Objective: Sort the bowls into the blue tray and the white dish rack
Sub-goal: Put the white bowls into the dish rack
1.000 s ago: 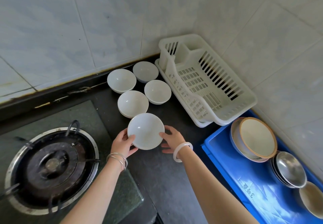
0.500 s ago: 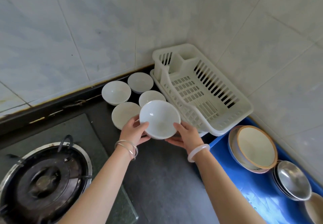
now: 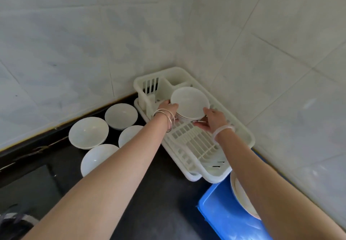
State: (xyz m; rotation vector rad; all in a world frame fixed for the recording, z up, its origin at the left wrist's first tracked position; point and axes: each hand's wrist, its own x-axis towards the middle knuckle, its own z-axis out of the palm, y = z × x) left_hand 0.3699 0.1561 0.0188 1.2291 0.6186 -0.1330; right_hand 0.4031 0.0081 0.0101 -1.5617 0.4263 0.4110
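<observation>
Left hand, right hand, fingers curled round 1 white bowl, over white dish rack

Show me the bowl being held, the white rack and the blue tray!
held bowl (image 3: pixel 189 100): head view, on its white inside.
white dish rack (image 3: pixel 196 144): head view, on its bare grid floor.
blue tray (image 3: pixel 221 219): head view, on its bare blue floor.

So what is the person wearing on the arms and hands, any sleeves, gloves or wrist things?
No sleeves or gloves are in view. The left hand has several thin silver bangles at its wrist; the right hand has one thick, pale, milky bangle.
</observation>
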